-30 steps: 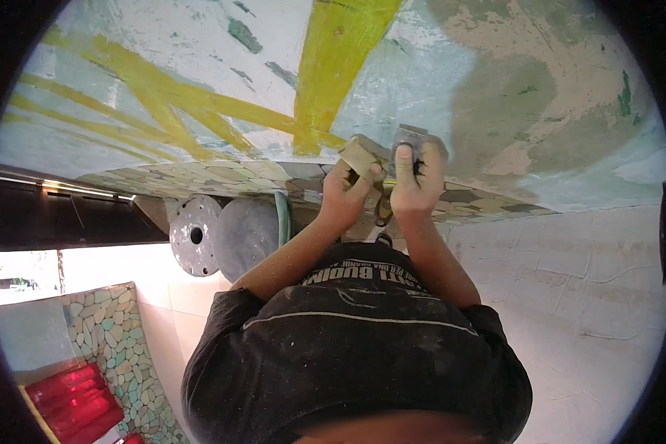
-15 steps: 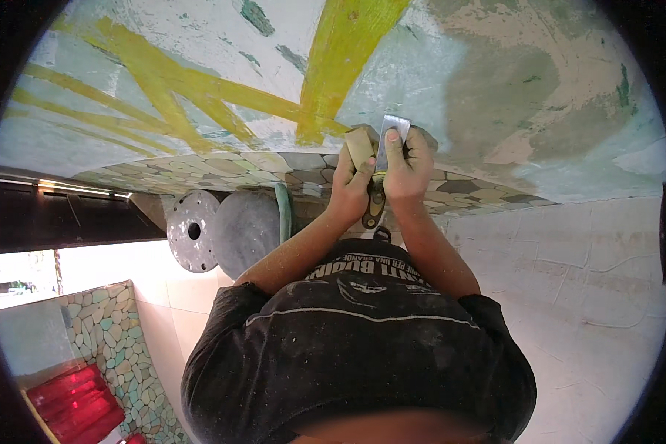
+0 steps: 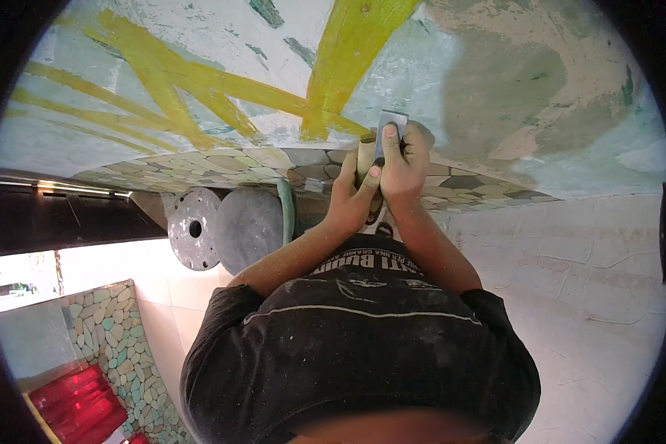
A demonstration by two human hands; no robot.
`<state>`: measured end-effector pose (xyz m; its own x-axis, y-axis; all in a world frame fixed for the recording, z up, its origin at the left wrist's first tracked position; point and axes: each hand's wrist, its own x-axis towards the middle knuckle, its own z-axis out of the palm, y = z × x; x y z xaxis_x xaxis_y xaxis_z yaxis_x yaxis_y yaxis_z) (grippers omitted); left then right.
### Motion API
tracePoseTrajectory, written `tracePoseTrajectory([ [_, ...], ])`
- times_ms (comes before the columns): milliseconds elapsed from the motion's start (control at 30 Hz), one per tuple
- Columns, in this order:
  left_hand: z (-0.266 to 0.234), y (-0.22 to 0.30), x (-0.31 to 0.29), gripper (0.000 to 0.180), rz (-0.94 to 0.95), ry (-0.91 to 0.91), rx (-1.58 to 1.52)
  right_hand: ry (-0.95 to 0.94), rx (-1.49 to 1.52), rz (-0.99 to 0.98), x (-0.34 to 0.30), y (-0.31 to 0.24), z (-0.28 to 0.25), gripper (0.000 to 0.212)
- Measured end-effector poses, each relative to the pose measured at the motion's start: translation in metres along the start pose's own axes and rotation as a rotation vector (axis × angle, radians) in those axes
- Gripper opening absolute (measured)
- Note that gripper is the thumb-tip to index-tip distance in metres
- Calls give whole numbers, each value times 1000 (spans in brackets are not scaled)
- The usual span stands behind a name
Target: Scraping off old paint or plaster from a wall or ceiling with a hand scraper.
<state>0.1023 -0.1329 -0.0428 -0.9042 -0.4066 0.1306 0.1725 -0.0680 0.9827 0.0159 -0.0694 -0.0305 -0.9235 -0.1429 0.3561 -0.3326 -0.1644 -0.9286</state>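
My left hand (image 3: 342, 200) is closed round a curled beige piece of sandpaper (image 3: 364, 154), its thumb pressing on the near end. Right beside it, my right hand (image 3: 407, 169) grips a putty knife (image 3: 394, 117) with the thumb flat on the metal blade. The blade's straight end points away from me. The knife's handle is mostly hidden by the fingers. Both hands are side by side, close to a painted wall (image 3: 399, 74) with pale green, white and yellow patches. Whether the blade touches the wall, I cannot tell.
A band of flat stones (image 3: 237, 164) runs along the wall's foot. To the left stand a grey round object (image 3: 248, 229) and a spotted disc (image 3: 194, 228) with a central hole. A pale cracked surface (image 3: 562, 296) lies at right. Red material (image 3: 78, 403) shows at lower left.
The sandpaper has turned from facing me flat to a narrower, curled shape against the putty knife. Both hands have shifted slightly closer together, and the left thumb is lower.
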Motion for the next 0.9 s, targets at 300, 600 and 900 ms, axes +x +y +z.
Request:
tracePoseTrajectory([
  [300,-13,-6,-4,34,39,-2,11,-174,296,318,-10,-25,15,24],
  [600,-22,-15,8,42,159,109,145,-300,53,274,-20,17,16,34],
  [900,-28,-20,27,33,170,92,185,-218,27,227,-10,11,29,35],
])
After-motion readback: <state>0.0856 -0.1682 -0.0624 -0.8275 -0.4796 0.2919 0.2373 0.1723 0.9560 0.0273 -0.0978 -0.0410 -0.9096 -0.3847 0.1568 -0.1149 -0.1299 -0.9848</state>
